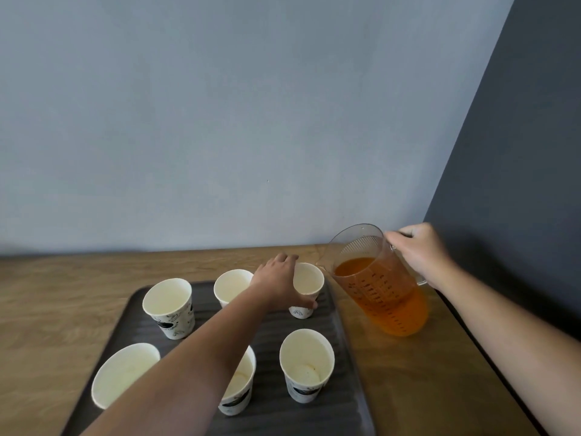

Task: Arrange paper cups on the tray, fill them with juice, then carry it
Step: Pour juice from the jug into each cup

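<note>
six paper cups stand upright on dark ribbed tray [342,350] atop wood counter [47,309], 2 rows of 3, all look empty. l hand [283,283] reaches across tray, grip wrapped round far-right cup [309,280], thumb low on its side. r hand [419,248] grips handle of clear measuring jug [382,289], jug tilted w/ spout just beside that cup's rim, orange juice [390,309] abt half full, none seen leaving spout. jug base above counter, right of tray. l forearm hides part of near-middle cup [240,388].
</note>
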`<control>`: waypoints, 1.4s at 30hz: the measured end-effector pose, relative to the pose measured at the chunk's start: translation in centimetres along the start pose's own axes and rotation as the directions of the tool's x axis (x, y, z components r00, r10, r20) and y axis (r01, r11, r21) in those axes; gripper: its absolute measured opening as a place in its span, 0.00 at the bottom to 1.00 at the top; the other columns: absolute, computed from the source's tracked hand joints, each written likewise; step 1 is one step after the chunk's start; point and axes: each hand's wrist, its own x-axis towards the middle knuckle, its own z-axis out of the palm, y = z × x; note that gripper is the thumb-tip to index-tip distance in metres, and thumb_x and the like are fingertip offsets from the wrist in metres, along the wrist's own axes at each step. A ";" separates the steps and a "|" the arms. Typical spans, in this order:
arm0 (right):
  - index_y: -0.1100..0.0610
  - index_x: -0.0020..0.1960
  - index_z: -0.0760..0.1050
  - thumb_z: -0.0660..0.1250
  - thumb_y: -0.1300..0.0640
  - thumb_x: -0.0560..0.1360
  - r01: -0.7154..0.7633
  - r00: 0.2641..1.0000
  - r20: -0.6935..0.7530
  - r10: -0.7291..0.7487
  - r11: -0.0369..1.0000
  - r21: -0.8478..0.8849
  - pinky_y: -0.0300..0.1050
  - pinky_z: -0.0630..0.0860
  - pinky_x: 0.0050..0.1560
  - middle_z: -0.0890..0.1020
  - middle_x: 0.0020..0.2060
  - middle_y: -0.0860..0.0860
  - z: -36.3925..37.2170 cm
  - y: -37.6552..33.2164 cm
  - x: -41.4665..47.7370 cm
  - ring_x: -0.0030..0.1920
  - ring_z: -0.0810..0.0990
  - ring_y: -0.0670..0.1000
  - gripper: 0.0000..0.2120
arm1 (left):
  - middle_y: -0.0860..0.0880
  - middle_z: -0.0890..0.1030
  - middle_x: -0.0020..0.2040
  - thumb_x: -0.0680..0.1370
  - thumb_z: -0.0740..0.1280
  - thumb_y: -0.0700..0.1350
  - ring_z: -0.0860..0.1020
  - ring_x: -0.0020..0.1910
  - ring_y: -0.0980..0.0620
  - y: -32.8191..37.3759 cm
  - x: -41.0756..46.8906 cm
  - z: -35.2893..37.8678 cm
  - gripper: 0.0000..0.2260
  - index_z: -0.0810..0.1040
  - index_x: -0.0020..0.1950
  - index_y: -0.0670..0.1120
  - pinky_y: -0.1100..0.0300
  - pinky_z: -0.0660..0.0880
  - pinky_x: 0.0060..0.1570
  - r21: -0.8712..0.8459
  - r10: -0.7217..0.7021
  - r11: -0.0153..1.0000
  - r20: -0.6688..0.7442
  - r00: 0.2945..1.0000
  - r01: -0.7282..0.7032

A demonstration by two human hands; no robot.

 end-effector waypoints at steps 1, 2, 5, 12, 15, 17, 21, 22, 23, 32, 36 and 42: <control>0.59 0.25 0.70 0.67 0.56 0.72 0.007 1.000 0.005 -0.007 1.000 -0.011 0.44 0.62 0.32 0.65 0.23 0.55 0.1 0.0 0.1 0.26 0.66 0.51 0.17 | 0.48 0.66 0.72 0.63 0.74 0.64 0.65 0.71 0.47 0.0 0.1 0.1 0.47 0.59 0.74 0.46 0.50 0.63 0.70 -0.009 -0.001 1.000 0.002 1.000 0.001; 0.59 0.26 0.70 0.67 0.56 0.71 0.011 1.000 0.008 -0.011 1.000 -0.023 0.44 0.62 0.32 0.65 0.23 0.56 0.2 0.0 0.3 0.26 0.66 0.51 0.17 | 0.48 0.68 0.71 0.63 0.74 0.64 0.66 0.70 0.47 0.0 0.2 0.2 0.46 0.60 0.74 0.46 0.50 0.64 0.69 -0.019 -0.004 1.000 0.002 1.000 0.004; 0.59 0.26 0.70 0.67 0.55 0.71 0.022 1.000 0.011 -0.021 0.998 -0.061 0.42 0.60 0.31 0.65 0.23 0.55 0.5 -0.1 0.7 0.26 0.65 0.52 0.16 | 0.49 0.71 0.68 0.63 0.74 0.63 0.70 0.67 0.48 -0.1 0.3 0.4 0.42 0.65 0.71 0.47 0.51 0.66 0.66 -0.037 -0.007 0.999 -0.015 1.000 0.007; 0.56 0.24 0.63 0.67 0.57 0.70 0.077 0.997 0.040 -0.073 0.991 -0.114 0.43 0.56 0.31 0.59 0.21 0.51 0.7 -0.2 1.2 0.25 0.61 0.50 0.19 | 0.49 0.75 0.64 0.65 0.74 0.61 0.73 0.63 0.47 -0.2 0.1 0.4 0.36 0.69 0.68 0.47 0.54 0.69 0.62 -0.067 -0.003 0.998 -0.075 0.997 -0.002; 0.55 0.21 0.61 0.67 0.58 0.70 0.084 0.996 0.043 -0.079 0.987 -0.140 0.42 0.55 0.30 0.58 0.17 0.46 0.5 -0.5 1.1 0.23 0.60 0.50 0.22 | 0.48 0.75 0.63 0.65 0.74 0.60 0.73 0.63 0.47 -0.2 -0.1 0.5 0.36 0.70 0.68 0.47 0.54 0.70 0.62 -0.090 -0.008 0.996 -0.091 0.996 0.000; 0.55 0.19 0.60 0.67 0.58 0.69 0.087 0.996 0.050 -0.080 0.985 -0.152 0.42 0.56 0.30 0.58 0.14 0.46 0.4 -0.7 1.1 0.22 0.60 0.50 0.24 | 0.49 0.76 0.63 0.64 0.75 0.59 0.73 0.63 0.47 -0.2 -0.2 0.5 0.36 0.70 0.68 0.47 0.54 0.70 0.62 -0.109 -0.013 0.994 -0.099 0.995 0.002; 0.54 0.19 0.59 0.67 0.58 0.69 0.103 0.994 0.063 -0.093 0.978 -0.183 0.42 0.57 0.31 0.59 0.12 0.47 0.1 -1.0 1.1 0.22 0.61 0.50 0.25 | 0.49 0.76 0.63 0.64 0.75 0.59 0.73 0.63 0.47 -0.1 -0.4 0.6 0.36 0.70 0.68 0.47 0.54 0.70 0.62 -0.147 -0.026 0.989 -0.105 0.994 0.010; 0.54 0.19 0.59 0.67 0.57 0.70 0.111 0.992 0.072 -0.099 0.974 -0.196 0.42 0.58 0.31 0.59 0.12 0.47 0.1 -1.1 1.1 0.22 0.61 0.50 0.24 | 0.49 0.76 0.63 0.64 0.75 0.59 0.73 0.63 0.47 -0.1 -0.5 0.6 0.36 0.70 0.67 0.47 0.54 0.70 0.62 -0.153 -0.028 0.988 -0.108 0.994 0.012; 0.54 0.20 0.59 0.67 0.57 0.70 0.122 0.991 0.082 -0.107 0.970 -0.211 0.42 0.58 0.31 0.59 0.13 0.47 0.1 -1.2 1.1 0.23 0.61 0.50 0.24 | 0.49 0.76 0.63 0.64 0.75 0.59 0.73 0.63 0.47 -0.1 -0.6 0.7 0.36 0.70 0.67 0.47 0.54 0.70 0.62 -0.156 -0.029 0.988 -0.112 0.993 0.011; 0.55 0.22 0.60 0.68 0.52 0.70 0.215 0.975 0.118 -0.189 0.933 -0.288 0.43 0.61 0.32 0.61 0.21 0.51 0.2 -1.1 1.4 0.25 0.63 0.52 0.23 | 0.49 0.75 0.64 0.65 0.75 0.58 0.72 0.63 0.48 0.0 -1.0 0.7 0.36 0.69 0.69 0.48 0.56 0.69 0.60 -0.174 -0.035 0.985 -0.126 0.991 0.013; 0.54 0.21 0.57 0.68 0.53 0.68 0.232 0.972 0.110 -0.208 0.926 -0.299 0.43 0.61 0.32 0.59 0.20 0.49 0.1 -1.3 1.5 0.25 0.62 0.51 0.25 | 0.50 0.74 0.65 0.65 0.75 0.58 0.72 0.63 0.49 0.1 -1.2 0.9 0.37 0.68 0.69 0.49 0.55 0.70 0.60 -0.204 -0.044 0.979 -0.118 0.992 0.019; 0.54 0.21 0.56 0.68 0.53 0.69 0.243 0.970 0.109 -0.219 0.916 -0.319 0.43 0.60 0.32 0.58 0.20 0.48 0.0 -1.5 1.5 0.25 0.61 0.51 0.25 | 0.50 0.73 0.66 0.65 0.75 0.58 0.71 0.64 0.48 0.4 -1.4 1.2 0.37 0.67 0.71 0.49 0.54 0.71 0.61 -0.218 -0.046 0.976 -0.115 0.992 0.020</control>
